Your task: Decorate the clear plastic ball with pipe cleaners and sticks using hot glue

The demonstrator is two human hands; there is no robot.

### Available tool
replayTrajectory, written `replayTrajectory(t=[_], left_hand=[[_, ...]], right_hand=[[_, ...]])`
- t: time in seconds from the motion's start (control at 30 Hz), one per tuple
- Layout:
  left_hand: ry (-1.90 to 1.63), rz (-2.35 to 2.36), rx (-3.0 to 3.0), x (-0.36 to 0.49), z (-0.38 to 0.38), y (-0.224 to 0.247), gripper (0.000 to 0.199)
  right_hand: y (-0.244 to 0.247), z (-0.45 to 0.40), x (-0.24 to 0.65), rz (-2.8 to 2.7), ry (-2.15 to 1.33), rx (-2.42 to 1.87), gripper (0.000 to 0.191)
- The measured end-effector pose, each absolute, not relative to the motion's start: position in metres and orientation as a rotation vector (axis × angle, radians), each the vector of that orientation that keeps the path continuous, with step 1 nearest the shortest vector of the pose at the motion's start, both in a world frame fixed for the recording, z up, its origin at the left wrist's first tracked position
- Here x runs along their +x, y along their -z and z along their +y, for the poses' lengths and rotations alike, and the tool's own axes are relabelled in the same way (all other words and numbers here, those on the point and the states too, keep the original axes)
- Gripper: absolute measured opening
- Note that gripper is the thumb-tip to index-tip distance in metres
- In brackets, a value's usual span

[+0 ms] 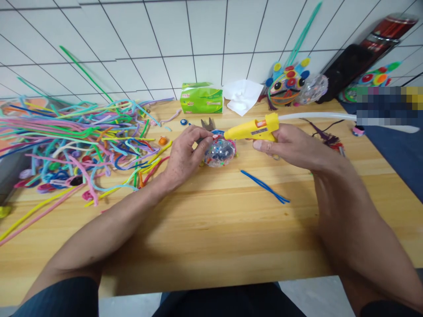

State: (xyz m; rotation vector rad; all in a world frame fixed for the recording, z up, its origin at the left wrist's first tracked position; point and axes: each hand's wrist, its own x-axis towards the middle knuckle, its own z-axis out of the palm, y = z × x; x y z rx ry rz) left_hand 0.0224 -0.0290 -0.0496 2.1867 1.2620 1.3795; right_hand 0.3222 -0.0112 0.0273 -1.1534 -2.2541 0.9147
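Two blue pipe cleaners lie unattached near one clear plastic ball, which sits mid-tabletop with coloured pieces visible on or in it; it appears partly decorated, judged against two button-trimmed figures by the wall. The left hand holds thumb and index fingertips close together at the ball's upper edge, what they clamp being indistinct; the right hand has its fingers closed round one yellow hot-glue gun, nozzle beside that edge. One long glue stick protrudes rearward; final attachments and remaining bonds cannot be counted.
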Motion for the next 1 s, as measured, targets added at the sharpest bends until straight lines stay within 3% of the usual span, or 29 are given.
replayTrajectory(t=[1.0], left_hand=[[-1.302,1.253,2.213,0.0169,-0.027,0.0466,0.013]], right_hand=[[-0.032,-0.0122,0.3293,-2.254,-0.9,-1.177,0.049]])
